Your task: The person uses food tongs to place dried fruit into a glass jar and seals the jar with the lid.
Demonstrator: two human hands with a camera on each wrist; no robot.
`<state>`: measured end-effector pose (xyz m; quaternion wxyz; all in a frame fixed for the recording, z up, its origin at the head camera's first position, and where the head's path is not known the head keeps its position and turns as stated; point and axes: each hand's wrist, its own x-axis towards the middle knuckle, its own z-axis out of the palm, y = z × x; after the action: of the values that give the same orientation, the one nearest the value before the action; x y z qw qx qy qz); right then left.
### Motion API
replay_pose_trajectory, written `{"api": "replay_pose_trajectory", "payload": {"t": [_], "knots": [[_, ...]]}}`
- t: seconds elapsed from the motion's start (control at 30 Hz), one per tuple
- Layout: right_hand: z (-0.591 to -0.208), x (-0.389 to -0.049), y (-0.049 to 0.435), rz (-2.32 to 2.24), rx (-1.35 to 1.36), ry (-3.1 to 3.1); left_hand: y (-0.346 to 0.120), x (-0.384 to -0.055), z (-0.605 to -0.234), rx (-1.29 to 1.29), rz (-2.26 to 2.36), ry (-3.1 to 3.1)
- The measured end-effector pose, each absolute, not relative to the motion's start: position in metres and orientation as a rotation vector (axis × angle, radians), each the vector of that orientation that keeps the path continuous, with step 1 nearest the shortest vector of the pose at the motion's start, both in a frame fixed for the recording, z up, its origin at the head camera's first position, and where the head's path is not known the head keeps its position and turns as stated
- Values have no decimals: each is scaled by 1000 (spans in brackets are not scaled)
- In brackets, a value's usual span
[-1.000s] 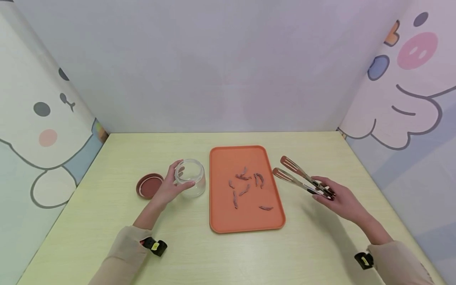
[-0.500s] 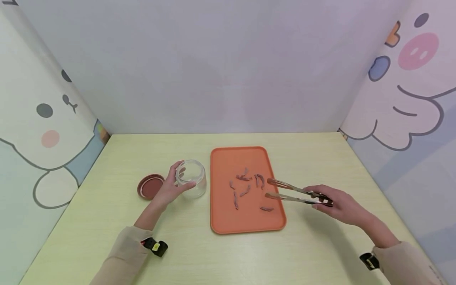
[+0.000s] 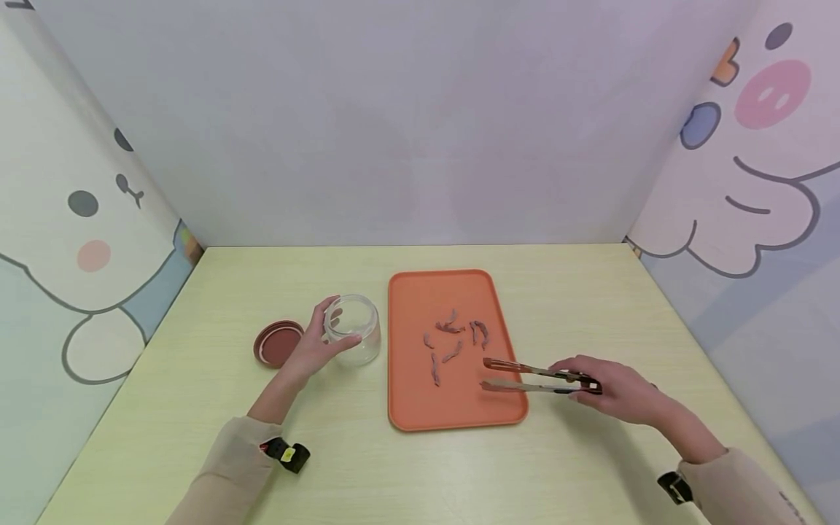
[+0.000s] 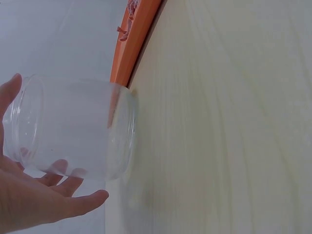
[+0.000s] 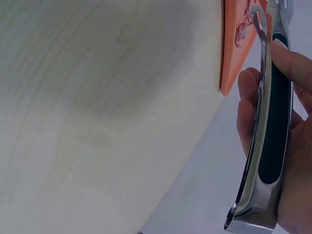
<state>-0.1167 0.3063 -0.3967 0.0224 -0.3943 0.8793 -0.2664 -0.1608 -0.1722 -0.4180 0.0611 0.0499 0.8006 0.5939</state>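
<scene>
My left hand point(image 3: 310, 357) holds a clear, lidless jar point(image 3: 359, 353) that stands upright on the table. In the left wrist view its thumb lies near the rim of the jar point(image 4: 73, 126), and its fingers curve round the side. My right hand point(image 3: 620, 390) grips metal tongs point(image 5: 275, 122) with dark handle inlays. Their two spread arms reach over the lower right of an orange tray point(image 3: 420, 405). Several shrivelled reddish-brown strips point(image 3: 434, 370) lie scattered on the tray. The strip at its lower right is hidden by the tongs.
A round reddish-brown lid point(image 3: 277, 344) lies on the table left of the jar. Pale wood tabletop point(image 3: 315, 467) surrounds the tray. A grey curtain point(image 3: 407, 146) rises at the back, with cartoon-printed panels on both sides.
My right hand has brought the tongs left and toward me, from beside the tray to over its lower right. My left hand and the jar have stayed in place.
</scene>
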Motion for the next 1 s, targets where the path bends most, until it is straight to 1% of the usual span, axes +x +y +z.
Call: {"api": "replay_pose_trajectory", "payload": {"t": [0.43,1.0], "knots": [[-400,-117,302,-717,-1232,2780,-172,-161,-418,148,1799,2409],[-402,-118,298,-827,-1221,2708,-172,-161,-417,170,1815,2412]]}}
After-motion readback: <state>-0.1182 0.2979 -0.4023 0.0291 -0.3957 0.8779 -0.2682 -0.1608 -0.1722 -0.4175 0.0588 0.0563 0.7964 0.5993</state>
